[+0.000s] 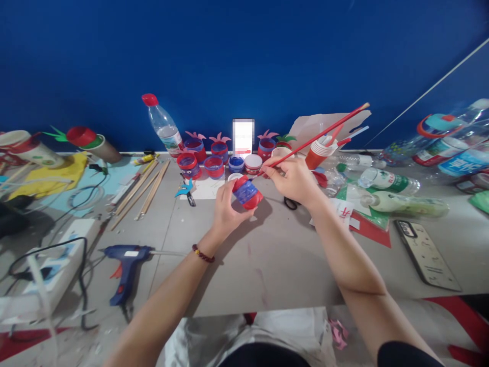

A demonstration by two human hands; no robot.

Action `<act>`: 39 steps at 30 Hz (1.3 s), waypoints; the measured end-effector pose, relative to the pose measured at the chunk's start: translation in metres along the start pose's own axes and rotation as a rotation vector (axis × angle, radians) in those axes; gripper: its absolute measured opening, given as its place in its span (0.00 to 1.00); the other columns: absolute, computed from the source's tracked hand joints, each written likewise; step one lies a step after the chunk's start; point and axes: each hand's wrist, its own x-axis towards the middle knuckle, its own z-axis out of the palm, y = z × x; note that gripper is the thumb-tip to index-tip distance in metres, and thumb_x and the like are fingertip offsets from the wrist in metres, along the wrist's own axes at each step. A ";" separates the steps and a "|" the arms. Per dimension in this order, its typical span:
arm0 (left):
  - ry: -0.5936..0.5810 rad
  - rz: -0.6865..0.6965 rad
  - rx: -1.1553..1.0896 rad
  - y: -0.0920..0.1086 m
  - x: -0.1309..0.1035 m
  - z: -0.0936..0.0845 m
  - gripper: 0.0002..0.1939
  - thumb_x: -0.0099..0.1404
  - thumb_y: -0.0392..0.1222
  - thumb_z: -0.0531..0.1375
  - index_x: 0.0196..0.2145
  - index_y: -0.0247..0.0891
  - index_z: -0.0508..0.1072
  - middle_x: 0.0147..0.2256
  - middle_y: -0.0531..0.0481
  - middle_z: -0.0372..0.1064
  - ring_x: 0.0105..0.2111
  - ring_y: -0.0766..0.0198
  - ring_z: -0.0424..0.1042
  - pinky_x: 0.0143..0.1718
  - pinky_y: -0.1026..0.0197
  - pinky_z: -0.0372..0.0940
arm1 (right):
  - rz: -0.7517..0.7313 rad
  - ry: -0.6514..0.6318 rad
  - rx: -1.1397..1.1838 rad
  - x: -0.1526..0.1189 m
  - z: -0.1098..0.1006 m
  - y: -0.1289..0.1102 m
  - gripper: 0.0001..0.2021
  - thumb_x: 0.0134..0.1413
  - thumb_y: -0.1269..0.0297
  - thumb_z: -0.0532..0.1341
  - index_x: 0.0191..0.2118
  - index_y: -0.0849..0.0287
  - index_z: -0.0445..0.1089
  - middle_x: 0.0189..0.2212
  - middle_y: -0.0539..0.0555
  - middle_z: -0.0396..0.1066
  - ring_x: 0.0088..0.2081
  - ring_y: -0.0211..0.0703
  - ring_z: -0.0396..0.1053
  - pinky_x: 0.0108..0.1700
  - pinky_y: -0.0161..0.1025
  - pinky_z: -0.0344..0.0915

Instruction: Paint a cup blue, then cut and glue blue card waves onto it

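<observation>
My left hand (226, 206) is closed around a small cup (247, 192) painted red with a blue band, held tilted above the table. Between the fingers of my right hand (287, 176) is a long red paintbrush (319, 136), its handle slanting up to the right. The brush tip meets the upper edge of the cup, close to the blue band. Just behind the cup stand an open jar of blue paint (236, 164) and a jar with a pale lid (253, 164). Several red and blue painted cups (214, 167) are grouped to their left.
A blue glue gun (128, 260) and wooden sticks (147, 191) lie to the left, near a white power strip (63, 260). A clear bottle (162, 122) leans against the blue wall. Rightward are stacked paper cups (319, 151), plastic bottles (389, 180) and a phone (426, 255).
</observation>
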 end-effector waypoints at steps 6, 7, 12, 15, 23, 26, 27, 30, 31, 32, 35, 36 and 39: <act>0.002 -0.010 -0.002 0.000 0.001 0.000 0.44 0.46 0.46 0.72 0.57 0.41 0.58 0.51 0.41 0.65 0.50 0.48 0.67 0.52 0.44 0.63 | -0.066 -0.073 0.019 -0.005 0.004 -0.023 0.14 0.61 0.68 0.56 0.27 0.56 0.76 0.35 0.53 0.78 0.35 0.45 0.73 0.41 0.44 0.69; 0.002 -0.006 -0.004 0.000 0.001 0.000 0.44 0.46 0.45 0.72 0.57 0.41 0.58 0.50 0.41 0.65 0.50 0.49 0.67 0.52 0.44 0.64 | -0.070 -0.078 0.028 -0.005 0.004 -0.025 0.14 0.61 0.68 0.56 0.27 0.57 0.75 0.35 0.53 0.78 0.34 0.45 0.72 0.40 0.44 0.69; -0.008 -0.010 -0.006 0.001 0.002 -0.001 0.42 0.46 0.44 0.72 0.56 0.41 0.58 0.49 0.42 0.66 0.49 0.49 0.67 0.50 0.46 0.64 | -0.036 -0.110 0.100 -0.007 0.008 -0.024 0.12 0.60 0.65 0.57 0.29 0.58 0.75 0.34 0.53 0.78 0.32 0.43 0.72 0.36 0.42 0.70; -0.020 -0.015 -0.010 0.002 0.002 -0.002 0.42 0.46 0.44 0.72 0.56 0.41 0.58 0.49 0.43 0.66 0.50 0.49 0.67 0.51 0.46 0.64 | -0.025 -0.116 0.111 -0.006 0.011 -0.022 0.11 0.60 0.64 0.57 0.30 0.58 0.76 0.33 0.54 0.78 0.31 0.43 0.72 0.35 0.42 0.70; -0.039 -0.022 -0.016 0.001 0.000 -0.001 0.45 0.45 0.44 0.73 0.58 0.43 0.57 0.51 0.42 0.65 0.52 0.47 0.66 0.53 0.44 0.63 | 0.054 -0.039 0.137 -0.001 -0.001 -0.017 0.10 0.58 0.66 0.59 0.27 0.57 0.75 0.31 0.54 0.77 0.32 0.45 0.73 0.37 0.44 0.72; -0.035 -0.021 -0.013 0.001 -0.001 -0.001 0.45 0.46 0.44 0.73 0.58 0.43 0.57 0.51 0.42 0.64 0.52 0.47 0.65 0.53 0.44 0.63 | 0.036 0.022 0.071 0.000 -0.006 -0.008 0.11 0.57 0.68 0.59 0.27 0.56 0.75 0.32 0.54 0.78 0.35 0.47 0.74 0.40 0.47 0.71; -0.033 -0.020 -0.014 0.001 -0.001 -0.001 0.45 0.46 0.44 0.73 0.58 0.42 0.57 0.51 0.41 0.64 0.52 0.47 0.65 0.53 0.44 0.63 | 0.027 0.039 0.040 0.000 -0.007 -0.005 0.10 0.57 0.68 0.59 0.27 0.56 0.75 0.33 0.54 0.78 0.37 0.49 0.73 0.42 0.48 0.71; -0.028 -0.012 -0.018 0.002 0.000 -0.002 0.45 0.45 0.44 0.73 0.58 0.42 0.58 0.50 0.42 0.65 0.51 0.48 0.66 0.53 0.44 0.63 | -0.002 0.038 -0.014 -0.001 -0.006 0.000 0.10 0.58 0.67 0.59 0.28 0.55 0.76 0.34 0.54 0.78 0.39 0.50 0.73 0.45 0.50 0.69; -0.028 -0.009 -0.017 0.002 0.000 -0.002 0.45 0.45 0.44 0.73 0.58 0.42 0.58 0.50 0.42 0.65 0.51 0.48 0.66 0.53 0.44 0.63 | -0.012 0.016 -0.016 -0.001 -0.005 -0.001 0.10 0.58 0.67 0.59 0.29 0.55 0.76 0.34 0.54 0.78 0.39 0.50 0.73 0.45 0.49 0.69; -0.030 -0.008 -0.014 0.002 0.000 -0.002 0.46 0.45 0.44 0.73 0.58 0.42 0.57 0.50 0.42 0.65 0.51 0.48 0.66 0.53 0.44 0.63 | -0.021 -0.011 -0.018 -0.002 -0.004 -0.003 0.10 0.58 0.67 0.59 0.29 0.56 0.76 0.33 0.54 0.78 0.38 0.49 0.73 0.44 0.48 0.69; -0.027 -0.009 -0.001 0.002 0.000 -0.002 0.46 0.45 0.44 0.73 0.58 0.42 0.57 0.50 0.41 0.65 0.50 0.48 0.66 0.53 0.44 0.63 | -0.047 -0.097 -0.030 -0.006 0.000 -0.016 0.10 0.59 0.68 0.57 0.31 0.57 0.76 0.31 0.53 0.77 0.34 0.46 0.72 0.40 0.44 0.68; -0.026 -0.009 0.001 0.002 0.000 -0.001 0.46 0.45 0.44 0.73 0.58 0.42 0.57 0.50 0.41 0.65 0.51 0.48 0.66 0.53 0.44 0.63 | -0.056 -0.123 -0.035 -0.007 0.000 -0.021 0.10 0.59 0.68 0.57 0.32 0.58 0.76 0.30 0.53 0.77 0.33 0.45 0.72 0.39 0.43 0.67; -0.024 -0.008 0.001 0.000 -0.001 0.000 0.45 0.46 0.45 0.72 0.59 0.42 0.57 0.51 0.42 0.65 0.50 0.49 0.67 0.52 0.44 0.63 | -0.089 -0.184 -0.024 -0.012 0.001 -0.037 0.11 0.60 0.69 0.55 0.34 0.58 0.76 0.30 0.53 0.76 0.33 0.43 0.72 0.39 0.40 0.66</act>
